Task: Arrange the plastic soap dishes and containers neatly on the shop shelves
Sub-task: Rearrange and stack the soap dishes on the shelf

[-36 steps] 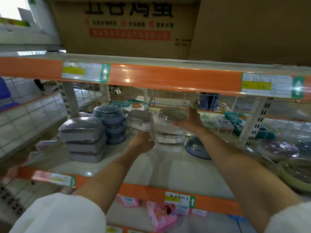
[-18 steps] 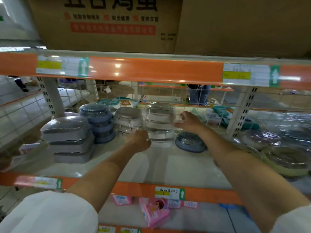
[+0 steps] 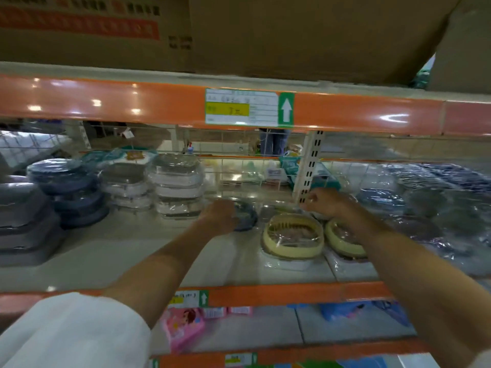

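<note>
My left hand (image 3: 220, 217) grips the left rim of a dark blue round dish (image 3: 245, 216) lying flat at the middle of the shelf (image 3: 119, 258). My right hand (image 3: 325, 202) hovers with curled fingers by the slotted upright post (image 3: 308, 171), just behind a wrapped yellow round dish (image 3: 292, 239). Motion blur hides whether it holds anything. A second yellow dish (image 3: 342, 241) lies partly under my right forearm. Left of my hands stand a stack of clear containers (image 3: 176, 187) and a second clear stack (image 3: 127, 188).
A stack of blue round dishes (image 3: 69, 191) and a stack of grey lidded boxes (image 3: 24, 224) fill the shelf's left end. Wrapped blue and purple dishes (image 3: 425, 208) crowd the right. An orange beam (image 3: 132, 102) and cardboard boxes (image 3: 292, 35) hang overhead. Pink packets (image 3: 183, 328) lie on the shelf below.
Both hands have left the stack of clear containers and moved right. My left hand now grips the blue round dish and my right hand is near the post. My view shifted right.
</note>
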`<control>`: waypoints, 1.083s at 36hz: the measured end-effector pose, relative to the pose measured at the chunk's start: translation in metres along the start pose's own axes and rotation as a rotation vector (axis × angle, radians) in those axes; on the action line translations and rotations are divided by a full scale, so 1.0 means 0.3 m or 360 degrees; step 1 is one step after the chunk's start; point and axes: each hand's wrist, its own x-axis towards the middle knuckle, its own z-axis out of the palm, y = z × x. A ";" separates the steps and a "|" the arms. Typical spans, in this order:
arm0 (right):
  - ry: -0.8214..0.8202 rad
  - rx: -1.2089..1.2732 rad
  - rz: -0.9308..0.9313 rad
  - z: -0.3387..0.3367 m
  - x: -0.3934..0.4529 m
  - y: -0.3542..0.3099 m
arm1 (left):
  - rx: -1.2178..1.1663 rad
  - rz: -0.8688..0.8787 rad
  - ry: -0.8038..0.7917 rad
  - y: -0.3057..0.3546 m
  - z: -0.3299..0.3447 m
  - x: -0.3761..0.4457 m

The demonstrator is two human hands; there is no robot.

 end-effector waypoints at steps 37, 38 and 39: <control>-0.0112 -0.0079 -0.0410 0.054 0.109 0.135 | -0.1527 -0.0796 0.0014 0.084 0.084 -0.049; -0.0134 -0.0095 -0.0414 0.057 0.112 0.130 | -0.1570 -0.0834 0.0038 0.061 0.086 -0.057; -0.0152 -0.0119 -0.0421 0.062 0.119 0.124 | -0.1627 -0.0879 0.0058 0.037 0.092 -0.060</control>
